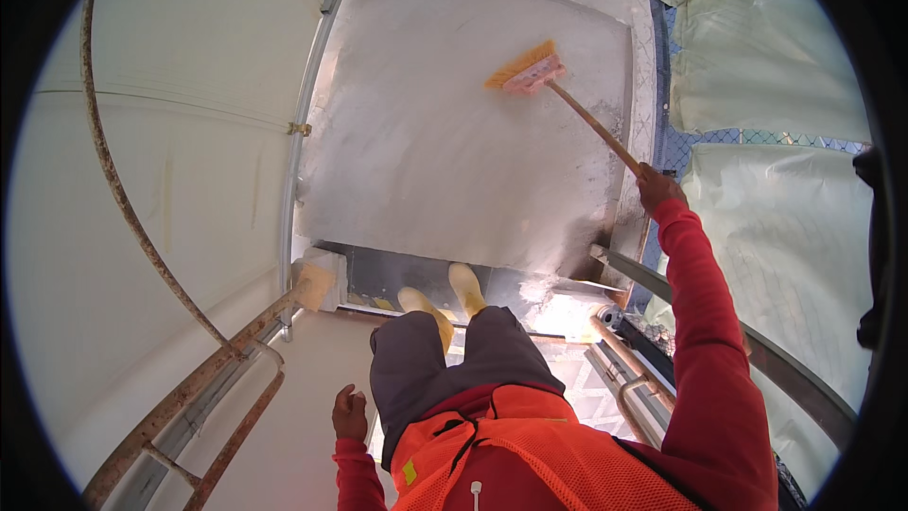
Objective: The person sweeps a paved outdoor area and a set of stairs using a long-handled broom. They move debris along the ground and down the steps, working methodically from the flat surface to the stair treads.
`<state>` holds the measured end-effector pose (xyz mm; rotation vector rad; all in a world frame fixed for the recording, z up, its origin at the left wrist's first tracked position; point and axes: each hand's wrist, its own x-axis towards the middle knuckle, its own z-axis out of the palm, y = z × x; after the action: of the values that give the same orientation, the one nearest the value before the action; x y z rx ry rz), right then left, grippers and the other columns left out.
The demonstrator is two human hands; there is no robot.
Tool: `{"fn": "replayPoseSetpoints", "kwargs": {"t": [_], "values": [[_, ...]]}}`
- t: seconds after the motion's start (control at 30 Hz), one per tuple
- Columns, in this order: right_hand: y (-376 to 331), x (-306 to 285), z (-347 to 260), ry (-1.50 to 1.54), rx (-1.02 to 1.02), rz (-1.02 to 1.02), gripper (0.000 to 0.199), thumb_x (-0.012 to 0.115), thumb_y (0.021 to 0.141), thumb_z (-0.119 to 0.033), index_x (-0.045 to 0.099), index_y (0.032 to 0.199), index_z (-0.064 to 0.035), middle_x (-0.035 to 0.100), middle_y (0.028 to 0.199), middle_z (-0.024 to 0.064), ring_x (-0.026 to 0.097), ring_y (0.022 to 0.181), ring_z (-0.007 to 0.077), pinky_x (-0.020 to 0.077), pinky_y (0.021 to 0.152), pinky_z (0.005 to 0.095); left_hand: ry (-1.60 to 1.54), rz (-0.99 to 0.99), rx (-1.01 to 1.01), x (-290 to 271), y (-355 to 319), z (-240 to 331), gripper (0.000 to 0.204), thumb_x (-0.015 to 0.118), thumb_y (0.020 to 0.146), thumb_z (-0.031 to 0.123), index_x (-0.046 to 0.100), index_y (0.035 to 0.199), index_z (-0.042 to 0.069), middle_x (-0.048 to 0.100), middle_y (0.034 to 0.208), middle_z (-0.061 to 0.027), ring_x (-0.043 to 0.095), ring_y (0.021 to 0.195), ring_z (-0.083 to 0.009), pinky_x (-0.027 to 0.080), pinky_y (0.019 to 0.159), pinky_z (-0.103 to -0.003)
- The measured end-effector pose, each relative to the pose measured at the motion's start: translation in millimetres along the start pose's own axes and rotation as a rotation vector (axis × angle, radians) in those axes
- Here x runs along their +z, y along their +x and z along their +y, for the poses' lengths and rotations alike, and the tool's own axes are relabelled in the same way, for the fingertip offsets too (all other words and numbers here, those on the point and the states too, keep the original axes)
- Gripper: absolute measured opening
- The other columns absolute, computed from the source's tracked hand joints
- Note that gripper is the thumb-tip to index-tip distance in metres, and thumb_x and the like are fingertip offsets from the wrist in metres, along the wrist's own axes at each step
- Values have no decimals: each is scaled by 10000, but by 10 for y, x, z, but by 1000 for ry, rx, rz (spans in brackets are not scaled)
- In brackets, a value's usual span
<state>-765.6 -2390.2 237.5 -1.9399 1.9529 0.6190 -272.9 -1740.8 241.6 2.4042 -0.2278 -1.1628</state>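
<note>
My right hand [661, 188] is closed around the upper end of a wooden handle [598, 129]. That handle belongs to a push broom [535, 70] with a pinkish block and orange-yellow bristles. The broom head lies on a pale grey, dusty floor slab [435, 123], toward its far right part. My left hand [350, 414] hangs beside my left thigh, its fingers loosely bent and apart, holding nothing. Below me, my yellow boots [465, 289] stand on a dark strip [397, 270] at the near edge of the slab.
Rusty scaffold tubing [170, 407] rises at the lower left, beside pale sheeting [170, 161]. A metal rail [785, 360] runs along the right, under my right arm. Beyond it hang pale green tarps [757, 208] and blue mesh [677, 147]. Another rusty frame [629, 383] stands near my right leg.
</note>
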Motion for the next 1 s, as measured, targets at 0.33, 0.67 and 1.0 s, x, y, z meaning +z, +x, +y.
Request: {"fn": "replayPoseSetpoints", "kwargs": {"t": [0.33,0.67,1.0], "values": [[-4224,2501,-723,543,431,-419,591,545,1072,-397,378,1632,-310,760,953,256,726,906,498,570,805,584,203,-112,-40,-722,1325,681,363,702,989,243,677,1266,10,759,918,-112,731,815,-167,566,679,-320],[-3919,2743,-2459,822,763,-422,531,539,1074,-380,421,1586,-303,753,1029,277,717,995,502,551,885,594,905,-295,827,-505,3317,4564,503,742,944,222,619,1389,24,701,1068,-115,681,951,-260,547,884,-420],[-741,-216,-3211,2224,743,-66,577,438,1017,-32,464,1573,-183,618,781,65,596,577,178,522,480,371,409,-1252,1630,945,550,5671,504,885,851,274,653,1245,62,623,1365,-191,549,1387,-441,444,1160,-521]]}}
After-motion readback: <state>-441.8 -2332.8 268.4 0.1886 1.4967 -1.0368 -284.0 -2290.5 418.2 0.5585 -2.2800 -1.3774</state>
